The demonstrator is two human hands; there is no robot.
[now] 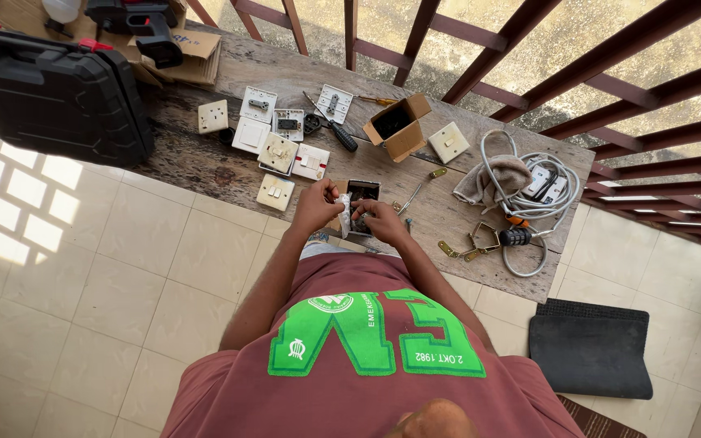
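Head view: both hands meet at the near edge of a rough wooden bench point(204, 166). The left hand point(316, 205) pinches a small white piece point(344, 203); the right hand point(379, 221) grips a dark square switch box point(363, 195). Farther off, an open cardboard box point(399, 126) shows a dark inside. Far left sits a shut black plastic case point(50, 93).

Wooden bench point(229, 174) against railing point(529, 49), tool case point(50, 93) on its left end, switch plates point(273, 138) left of centre, open carton point(399, 126) behind both hands, coiled cable point(529, 191) at right, mat point(590, 349) on floor below.
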